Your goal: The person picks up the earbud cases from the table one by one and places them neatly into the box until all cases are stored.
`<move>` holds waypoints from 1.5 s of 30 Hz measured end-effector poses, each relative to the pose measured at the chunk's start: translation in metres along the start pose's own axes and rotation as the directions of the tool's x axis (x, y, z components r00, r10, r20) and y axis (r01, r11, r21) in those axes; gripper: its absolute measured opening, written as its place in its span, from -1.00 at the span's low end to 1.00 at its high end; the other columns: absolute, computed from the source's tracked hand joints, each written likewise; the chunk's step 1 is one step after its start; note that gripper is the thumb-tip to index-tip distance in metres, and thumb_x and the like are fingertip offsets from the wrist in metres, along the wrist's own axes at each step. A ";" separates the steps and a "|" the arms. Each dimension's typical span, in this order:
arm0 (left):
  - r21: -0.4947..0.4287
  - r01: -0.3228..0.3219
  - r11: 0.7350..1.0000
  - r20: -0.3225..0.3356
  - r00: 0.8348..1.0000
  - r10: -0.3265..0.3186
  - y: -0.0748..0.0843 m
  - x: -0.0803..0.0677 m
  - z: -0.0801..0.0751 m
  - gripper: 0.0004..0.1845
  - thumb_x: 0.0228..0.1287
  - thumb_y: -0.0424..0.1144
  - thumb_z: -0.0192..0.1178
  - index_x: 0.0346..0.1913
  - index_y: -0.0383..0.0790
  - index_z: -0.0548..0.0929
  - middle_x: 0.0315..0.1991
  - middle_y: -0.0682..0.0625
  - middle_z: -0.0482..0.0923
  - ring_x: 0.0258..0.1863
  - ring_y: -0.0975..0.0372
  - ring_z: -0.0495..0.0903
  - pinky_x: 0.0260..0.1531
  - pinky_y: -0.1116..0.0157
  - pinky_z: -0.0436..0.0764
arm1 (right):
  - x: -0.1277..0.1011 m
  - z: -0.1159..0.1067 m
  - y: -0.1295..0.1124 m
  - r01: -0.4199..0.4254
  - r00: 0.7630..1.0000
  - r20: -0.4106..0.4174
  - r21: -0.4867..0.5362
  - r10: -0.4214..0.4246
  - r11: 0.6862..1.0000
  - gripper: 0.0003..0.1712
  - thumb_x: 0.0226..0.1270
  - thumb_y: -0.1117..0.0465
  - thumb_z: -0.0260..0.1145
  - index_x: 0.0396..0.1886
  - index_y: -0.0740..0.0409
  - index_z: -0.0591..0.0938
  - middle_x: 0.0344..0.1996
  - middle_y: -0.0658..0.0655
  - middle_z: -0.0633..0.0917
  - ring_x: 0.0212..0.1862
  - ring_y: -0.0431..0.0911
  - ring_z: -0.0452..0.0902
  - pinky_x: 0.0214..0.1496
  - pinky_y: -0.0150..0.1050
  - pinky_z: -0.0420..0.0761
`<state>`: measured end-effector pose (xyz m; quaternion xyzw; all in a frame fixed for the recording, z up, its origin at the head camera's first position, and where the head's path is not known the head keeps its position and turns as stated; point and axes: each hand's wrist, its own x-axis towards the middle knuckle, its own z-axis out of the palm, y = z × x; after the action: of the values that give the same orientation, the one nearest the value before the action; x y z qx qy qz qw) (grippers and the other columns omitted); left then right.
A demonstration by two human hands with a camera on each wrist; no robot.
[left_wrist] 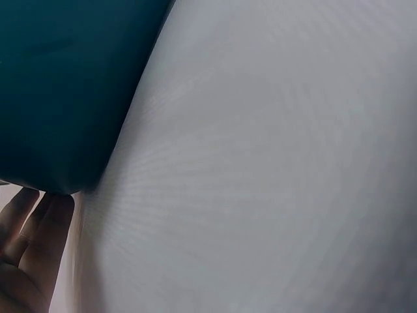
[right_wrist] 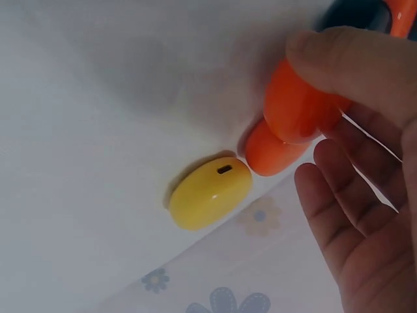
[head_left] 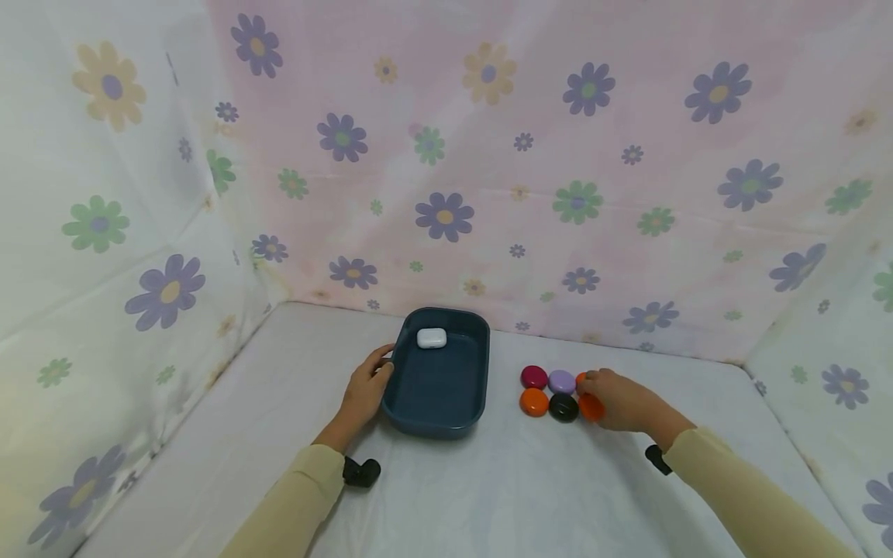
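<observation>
My right hand pinches a glossy orange earbud case between thumb and fingers, tilted up. Just behind it lies a second orange case, and beside that a yellow case with a small dark port slot; my hand hides the yellow one in the head view. Left of that hand sit a crimson case, a lilac case, another orange case and a black case. My left hand touches the left side of a dark blue tray with extended fingers. Inside, near its back, rests a white case.
White cloth covers the table. Flowered curtains hang behind it and on both sides. A dark wrist camera sits at the left wrist, and another wrist camera at the right.
</observation>
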<state>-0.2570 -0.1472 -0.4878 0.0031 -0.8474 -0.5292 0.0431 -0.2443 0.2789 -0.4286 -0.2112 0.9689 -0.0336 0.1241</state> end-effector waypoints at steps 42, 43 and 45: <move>-0.003 -0.014 1.000 0.006 1.000 0.014 -0.002 0.002 -0.001 -0.56 0.45 -0.13 -0.09 0.35 0.09 0.41 0.09 -0.10 0.60 -0.06 0.09 0.57 -0.03 0.15 0.46 | 0.041 -0.036 -0.043 0.113 0.989 -0.118 0.232 -0.087 0.966 -0.48 0.10 0.13 0.44 0.11 0.07 0.62 0.05 0.15 0.63 0.11 0.11 0.50 0.07 0.06 0.56; -0.002 -0.014 1.000 0.006 1.000 0.014 -0.002 0.002 -0.001 -0.56 0.45 -0.12 -0.09 0.35 0.09 0.41 0.08 -0.10 0.60 -0.07 0.10 0.57 -0.04 0.16 0.46 | 0.044 -0.038 -0.046 0.110 0.990 -0.115 0.239 -0.085 0.965 -0.48 0.10 0.13 0.44 0.12 0.06 0.61 0.06 0.15 0.62 0.11 0.11 0.49 0.06 0.06 0.56; 0.004 -0.014 1.000 0.008 1.000 0.014 -0.002 0.001 -0.001 -0.56 0.45 -0.13 -0.09 0.35 0.09 0.41 0.07 -0.10 0.60 -0.09 0.11 0.56 -0.07 0.18 0.46 | 0.047 -0.040 -0.050 0.112 0.989 -0.116 0.237 -0.087 0.965 -0.49 0.12 0.12 0.43 0.12 0.03 0.61 0.06 0.14 0.62 0.12 0.10 0.49 0.06 0.03 0.56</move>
<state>-0.2585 -0.1489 -0.4895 -0.0049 -0.8485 -0.5274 0.0432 -0.2760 0.2146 -0.3952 -0.2407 0.9508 -0.1694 0.0964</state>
